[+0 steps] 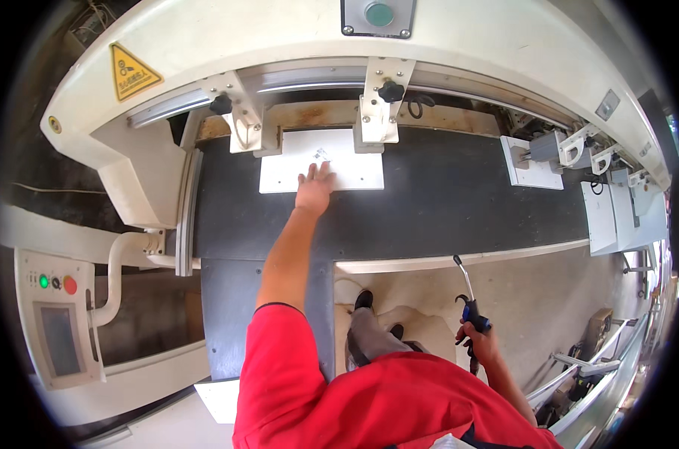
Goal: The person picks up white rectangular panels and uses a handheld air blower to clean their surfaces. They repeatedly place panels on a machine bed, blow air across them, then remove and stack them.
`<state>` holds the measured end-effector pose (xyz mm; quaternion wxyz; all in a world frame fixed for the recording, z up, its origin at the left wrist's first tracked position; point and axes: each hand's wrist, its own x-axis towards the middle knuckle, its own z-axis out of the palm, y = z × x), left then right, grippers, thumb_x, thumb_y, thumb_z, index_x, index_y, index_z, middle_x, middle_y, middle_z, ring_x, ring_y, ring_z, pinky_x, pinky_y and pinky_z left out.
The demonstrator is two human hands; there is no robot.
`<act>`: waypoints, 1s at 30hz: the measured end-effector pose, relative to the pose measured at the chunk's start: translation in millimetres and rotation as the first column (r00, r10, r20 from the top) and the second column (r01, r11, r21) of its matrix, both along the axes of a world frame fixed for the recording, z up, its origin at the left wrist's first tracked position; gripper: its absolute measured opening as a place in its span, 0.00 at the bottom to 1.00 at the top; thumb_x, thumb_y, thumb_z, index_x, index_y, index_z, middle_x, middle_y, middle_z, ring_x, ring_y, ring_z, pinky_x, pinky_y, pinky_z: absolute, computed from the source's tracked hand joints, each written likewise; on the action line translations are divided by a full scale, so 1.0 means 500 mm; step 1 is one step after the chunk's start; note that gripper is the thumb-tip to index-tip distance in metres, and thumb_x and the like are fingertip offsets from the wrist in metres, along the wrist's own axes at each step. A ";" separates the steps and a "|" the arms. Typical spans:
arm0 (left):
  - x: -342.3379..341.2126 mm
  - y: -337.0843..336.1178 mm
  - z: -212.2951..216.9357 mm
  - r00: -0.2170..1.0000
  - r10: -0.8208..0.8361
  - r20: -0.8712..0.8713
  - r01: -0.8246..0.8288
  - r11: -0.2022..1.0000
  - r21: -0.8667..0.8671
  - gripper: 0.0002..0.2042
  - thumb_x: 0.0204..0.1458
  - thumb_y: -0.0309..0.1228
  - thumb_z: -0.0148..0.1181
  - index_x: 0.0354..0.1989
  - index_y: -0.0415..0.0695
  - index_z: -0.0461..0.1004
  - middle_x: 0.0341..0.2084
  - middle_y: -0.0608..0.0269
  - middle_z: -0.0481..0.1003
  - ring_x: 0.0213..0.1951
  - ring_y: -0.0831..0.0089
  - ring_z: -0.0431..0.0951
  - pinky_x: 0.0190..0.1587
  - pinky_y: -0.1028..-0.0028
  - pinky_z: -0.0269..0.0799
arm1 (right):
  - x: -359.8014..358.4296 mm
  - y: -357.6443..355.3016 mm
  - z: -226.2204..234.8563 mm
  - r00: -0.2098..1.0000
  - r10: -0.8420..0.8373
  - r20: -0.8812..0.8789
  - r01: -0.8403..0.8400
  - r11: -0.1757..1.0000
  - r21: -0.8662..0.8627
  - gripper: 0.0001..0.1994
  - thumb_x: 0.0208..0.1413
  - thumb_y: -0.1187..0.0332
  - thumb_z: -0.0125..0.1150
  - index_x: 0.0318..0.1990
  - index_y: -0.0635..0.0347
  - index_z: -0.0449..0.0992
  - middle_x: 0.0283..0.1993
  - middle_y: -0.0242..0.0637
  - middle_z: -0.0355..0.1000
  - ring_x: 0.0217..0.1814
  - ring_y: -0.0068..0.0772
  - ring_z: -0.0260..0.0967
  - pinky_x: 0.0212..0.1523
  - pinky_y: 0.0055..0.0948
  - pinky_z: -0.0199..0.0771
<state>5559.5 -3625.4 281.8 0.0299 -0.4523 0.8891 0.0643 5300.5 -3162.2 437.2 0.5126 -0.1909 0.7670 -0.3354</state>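
Note:
My left hand [315,190] rests with spread fingers on a white rectangular panel [287,166], which lies on the dark machine table [429,202]. Small holes and a small printed label [321,154] show on the panel, the label just ahead of my fingertips. Two white clamp brackets with black knobs, a left one [242,123] and a right one [379,112], stand over the panel's far side. Off to the right, past the table's front edge, my right hand [480,340] is wrapped round a black and blue air blow gun [472,314] with a metal nozzle pointing up and away.
A cream machine beam [279,37] with a green button [379,13] spans the far side. Another white panel [530,166] sits under clamps at the right. A control box [59,318] with a screen stands at the left. Metal rails [586,370] run along the lower right.

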 end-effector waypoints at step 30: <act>-0.183 0.038 0.728 0.281 0.112 -0.953 -0.192 0.980 0.058 0.10 0.57 0.27 0.54 0.43 0.35 0.67 0.22 0.57 0.78 0.21 0.74 0.77 0.23 0.77 0.68 | 0.002 0.062 -0.031 0.998 -0.044 -0.035 0.042 0.997 -0.062 0.14 0.57 0.61 0.57 0.26 0.61 0.75 0.23 0.30 0.73 0.26 0.22 0.69 0.28 0.25 0.69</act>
